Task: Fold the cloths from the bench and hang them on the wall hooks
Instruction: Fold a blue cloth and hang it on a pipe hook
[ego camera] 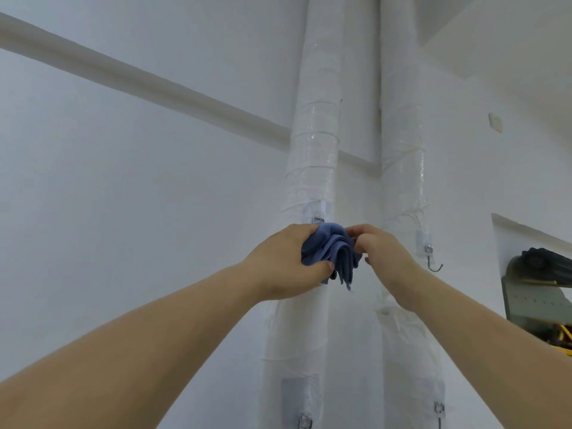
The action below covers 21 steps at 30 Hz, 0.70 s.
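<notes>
A folded blue cloth (pixel 335 252) is held up against the left white wrapped pipe (pixel 312 156), just below a small metal hook mount (pixel 318 218). My left hand (pixel 288 261) grips the cloth from the left, thumb underneath. My right hand (pixel 380 252) pinches the cloth's upper right edge with its fingertips. The hook itself is hidden behind the cloth. A second hook (pixel 433 263) on the right wrapped pipe (pixel 402 181) hangs bare.
Two more hook mounts sit lower on the pipes, the lower left mount (pixel 305 421) and the lower right mount (pixel 439 408). White wall surrounds the pipes. An opening at the right shows dark and yellow equipment (pixel 538 292).
</notes>
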Available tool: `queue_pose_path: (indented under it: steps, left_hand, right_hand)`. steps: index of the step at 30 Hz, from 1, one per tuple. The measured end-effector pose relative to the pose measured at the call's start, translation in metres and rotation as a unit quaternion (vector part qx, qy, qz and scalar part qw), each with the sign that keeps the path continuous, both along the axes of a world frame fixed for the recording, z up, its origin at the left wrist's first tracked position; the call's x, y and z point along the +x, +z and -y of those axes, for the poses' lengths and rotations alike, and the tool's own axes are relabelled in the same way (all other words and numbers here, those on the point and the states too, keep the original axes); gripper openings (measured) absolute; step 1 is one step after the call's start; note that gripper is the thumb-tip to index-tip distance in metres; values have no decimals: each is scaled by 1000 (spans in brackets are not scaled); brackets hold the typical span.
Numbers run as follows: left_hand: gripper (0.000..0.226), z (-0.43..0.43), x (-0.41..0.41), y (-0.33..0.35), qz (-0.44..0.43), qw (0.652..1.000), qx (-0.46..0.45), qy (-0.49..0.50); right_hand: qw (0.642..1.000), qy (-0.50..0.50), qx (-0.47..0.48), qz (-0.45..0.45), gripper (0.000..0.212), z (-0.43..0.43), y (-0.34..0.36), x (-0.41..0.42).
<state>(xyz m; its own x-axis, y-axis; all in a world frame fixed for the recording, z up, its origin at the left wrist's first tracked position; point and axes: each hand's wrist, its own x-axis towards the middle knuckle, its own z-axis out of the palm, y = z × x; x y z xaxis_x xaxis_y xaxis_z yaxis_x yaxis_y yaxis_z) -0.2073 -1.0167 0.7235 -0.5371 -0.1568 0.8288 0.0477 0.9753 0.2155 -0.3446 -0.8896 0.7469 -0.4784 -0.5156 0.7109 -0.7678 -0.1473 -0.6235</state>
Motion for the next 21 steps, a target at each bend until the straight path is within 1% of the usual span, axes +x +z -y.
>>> queue_pose_path:
  steps: [2,4,6,8,13,15,17,19,21]
  left_hand:
    - [53,2,5,6,8,998,-29,47]
    - [67,4,8,9,-1,995,-44,85]
    - [73,5,11,10,-11,994,-46,98]
    - [74,5,13,11,-17,994,-43,94]
    - [66,-1,21,8,-45,993,-50,93]
    - [54,-3,26,-1,-90,990,-52,91]
    - [39,-5,30,-18,-127,988,-56,73]
    - [31,-8,33,-36,-136,989,-48,44]
    - [27,-12,34,-56,-132,991,-24,18]
  right_hand:
    - [999,-13,16,-44,34,-7,5,8]
    - [995,-36,10,-91,32,-10,6,12]
    - [994,-58,-7,-95,44,-12,5,13]
    - [992,-77,-27,-98,53,-13,3,13]
    - [978,-131,-43,-158,49,-18,0,12]
    - [967,-160,-56,-190,45,-19,-6,15]
    - [956,-177,-82,-218,37,-18,-18,23]
    - [949,-190,-100,-231,30,-17,-34,34]
    - [949,-199,-93,-224,26,-18,-51,45]
